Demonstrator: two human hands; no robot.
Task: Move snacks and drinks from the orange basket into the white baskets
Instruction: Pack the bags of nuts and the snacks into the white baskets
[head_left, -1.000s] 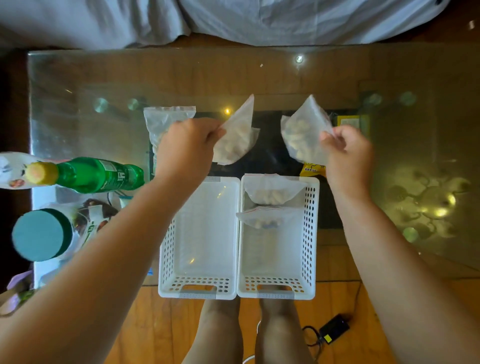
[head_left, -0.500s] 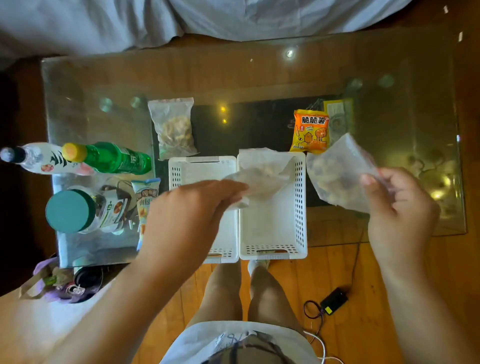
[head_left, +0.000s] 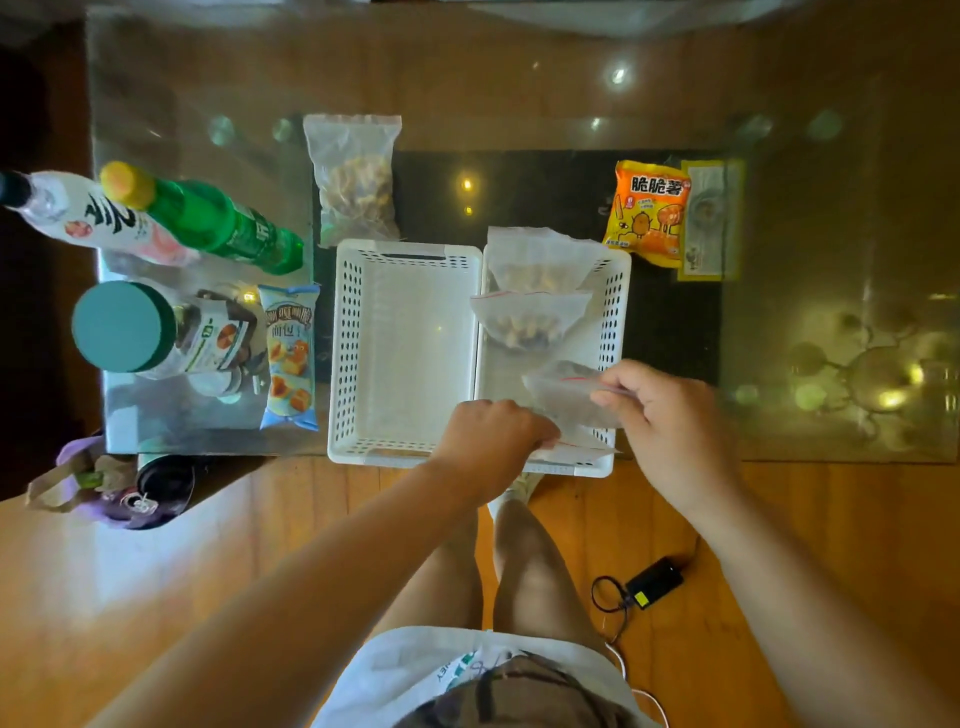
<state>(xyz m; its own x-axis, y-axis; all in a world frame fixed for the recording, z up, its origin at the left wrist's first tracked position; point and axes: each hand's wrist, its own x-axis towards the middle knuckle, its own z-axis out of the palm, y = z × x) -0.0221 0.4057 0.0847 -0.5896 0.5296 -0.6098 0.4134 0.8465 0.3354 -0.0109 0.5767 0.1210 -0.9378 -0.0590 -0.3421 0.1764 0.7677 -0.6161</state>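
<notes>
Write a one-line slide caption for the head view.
Both hands, left hand and right hand, lower clear snack bags into the right white basket; the left white basket holds nothing.

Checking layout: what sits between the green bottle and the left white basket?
In the head view, only bare glass table separates the green bottle from the left white basket.

Two white baskets (head_left: 405, 358) sit side by side on the glass table. The right basket (head_left: 615, 291) holds see-through snack bags (head_left: 530, 317); the left is bare.
</notes>
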